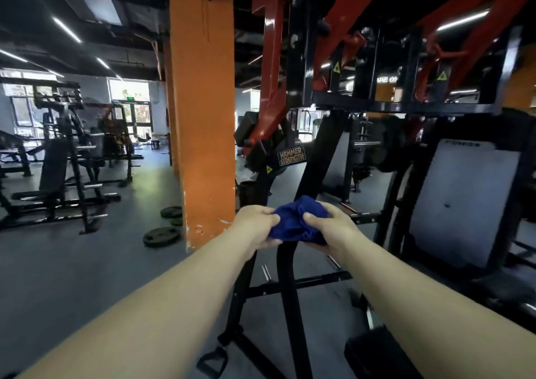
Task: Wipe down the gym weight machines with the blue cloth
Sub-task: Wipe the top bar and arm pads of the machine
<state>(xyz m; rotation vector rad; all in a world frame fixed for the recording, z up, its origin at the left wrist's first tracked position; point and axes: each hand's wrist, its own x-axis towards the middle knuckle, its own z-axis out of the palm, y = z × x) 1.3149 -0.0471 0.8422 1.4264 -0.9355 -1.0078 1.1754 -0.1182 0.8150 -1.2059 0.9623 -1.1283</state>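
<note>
Both arms reach forward, and the cloth (298, 222) sits bunched between the two hands, held in the air in front of the dark frame (285, 274) of the machine (290, 103). The left hand (256, 226) pinches its left edge with curled fingers and thumb; the right hand (329, 228) grips the right side, fingers wrapped into the folds.

The step in hand looks like readying the cloth — gathering or refolding it before it meets metal. To do it well, I would flatten it into a pad with a clean face outward, keep one hand firmly on it and free the other to steady against the frame, then draw it along each tube in long strokes rather than dabbing.

Just beyond the hands the slanted black tubes run down to a crossbar, with a handle (213, 361) lying on the floor near their foot. A grey pad (464, 201) stands to the right. Higher up are the red arms and the maker's label (291, 156).

An orange pillar (203, 112) stands close on the left, so reaching round that side will be tight. Plates (162, 236) lie on the floor by its base — a trip risk. Further left, more racks (66, 152) stand near the windows.
</note>
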